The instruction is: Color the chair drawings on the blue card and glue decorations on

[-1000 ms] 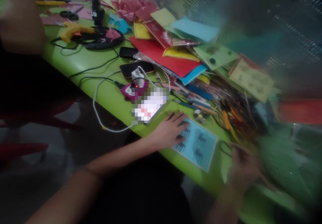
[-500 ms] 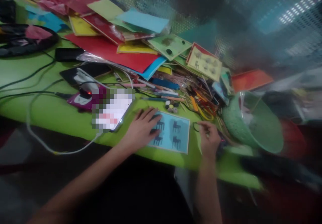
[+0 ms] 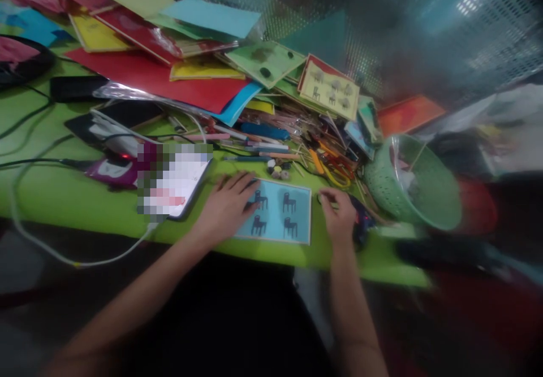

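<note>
A light blue card (image 3: 283,214) printed with dark chair shapes lies near the front edge of the green table (image 3: 63,196). My left hand (image 3: 227,204) rests flat on the card's left part, fingers stretched out. My right hand (image 3: 339,216) sits just right of the card, fingers curled in a pinch around something small that I cannot make out. A phone (image 3: 178,182) with a lit screen lies left of my left hand.
Stacks of coloured paper (image 3: 169,83) and cards cover the back of the table. A heap of sticks, pens and scissors (image 3: 305,151) lies behind the blue card. A green colander (image 3: 413,182) is tipped at the right. Cables (image 3: 51,162) run across the left.
The view has swung right and steadied. My right hand has moved in from the right toward the card. My left hand has stayed on the card.
</note>
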`<state>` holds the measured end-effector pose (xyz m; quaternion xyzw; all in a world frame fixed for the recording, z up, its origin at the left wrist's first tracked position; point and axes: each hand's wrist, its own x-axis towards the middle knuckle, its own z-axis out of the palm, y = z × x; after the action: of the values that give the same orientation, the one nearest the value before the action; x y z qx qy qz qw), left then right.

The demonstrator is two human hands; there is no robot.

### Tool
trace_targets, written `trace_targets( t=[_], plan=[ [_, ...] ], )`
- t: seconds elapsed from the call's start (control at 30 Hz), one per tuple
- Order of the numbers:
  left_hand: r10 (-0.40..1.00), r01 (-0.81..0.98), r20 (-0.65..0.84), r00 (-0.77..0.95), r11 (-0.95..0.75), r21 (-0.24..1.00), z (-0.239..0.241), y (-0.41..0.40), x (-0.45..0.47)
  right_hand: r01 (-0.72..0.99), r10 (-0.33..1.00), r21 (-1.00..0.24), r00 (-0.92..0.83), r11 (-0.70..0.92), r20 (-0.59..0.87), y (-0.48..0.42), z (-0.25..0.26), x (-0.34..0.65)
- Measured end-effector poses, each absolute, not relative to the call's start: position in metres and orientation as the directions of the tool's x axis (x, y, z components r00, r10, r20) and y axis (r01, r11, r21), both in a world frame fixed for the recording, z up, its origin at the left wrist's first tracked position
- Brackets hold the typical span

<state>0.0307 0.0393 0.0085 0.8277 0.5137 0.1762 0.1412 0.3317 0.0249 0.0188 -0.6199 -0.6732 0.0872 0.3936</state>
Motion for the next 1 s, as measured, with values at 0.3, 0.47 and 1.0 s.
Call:
trace_targets(
  t=[0.3,0.47,1.0],
  plan=[
    [0.899,0.794,0.175,0.401,-0.436,0.423,0.02,0.052,0.028,0.832,0.925,-0.412,-0.293,0.371,0.24,0.065,0.046,0.304],
    [0.91,0.708,0.215,0.355,-0.412,0.573,0.039,0.07,0.034,0.834,0.903,-0.347,-0.386,0.428,0.188,0.099,0.039,0.28],
    [0.943,-0.081,-0.057,0.327,0.088,0.993,0.025,0.087,0.063,0.218,0.99,-0.975,-0.139,0.039,0.009,0.095,0.035,0.275]
  ],
)
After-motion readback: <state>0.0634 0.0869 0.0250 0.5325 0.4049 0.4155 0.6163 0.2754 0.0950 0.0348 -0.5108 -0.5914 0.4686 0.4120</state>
